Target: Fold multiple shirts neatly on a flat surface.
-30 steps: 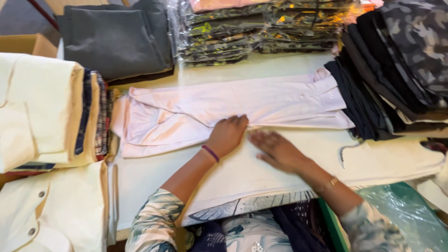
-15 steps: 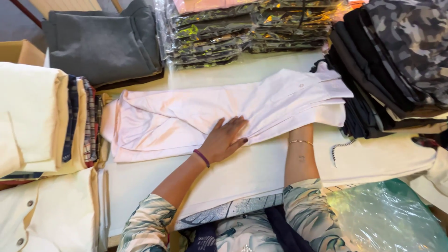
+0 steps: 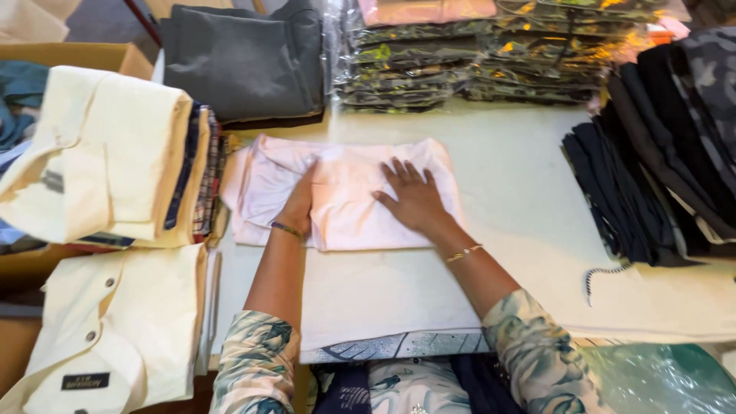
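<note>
Pressing down now, both hands flat on the pink garment (image 3: 345, 195), which a second ago stretched long across the bench and is now doubled into a compact rectangle. The left hand (image 3: 297, 201) lies open on its left half, palm down, holding nothing; the right hand (image 3: 414, 198) spreads wide-fingered on the right half, smoothing the fold. That long piece has come in by half, so the fold looks made and is being flattened. The garment sits mid-bench (image 3: 521, 199), nearer the left edge. By the near left corner lies a cream shirt (image 3: 115, 322); above it a cream stack (image 3: 107, 149). Along the right edge, dark folded clothes (image 3: 652, 169). At the far edge, a grey bundle (image 3: 245, 61) and bagged packs (image 3: 475, 61).
</note>
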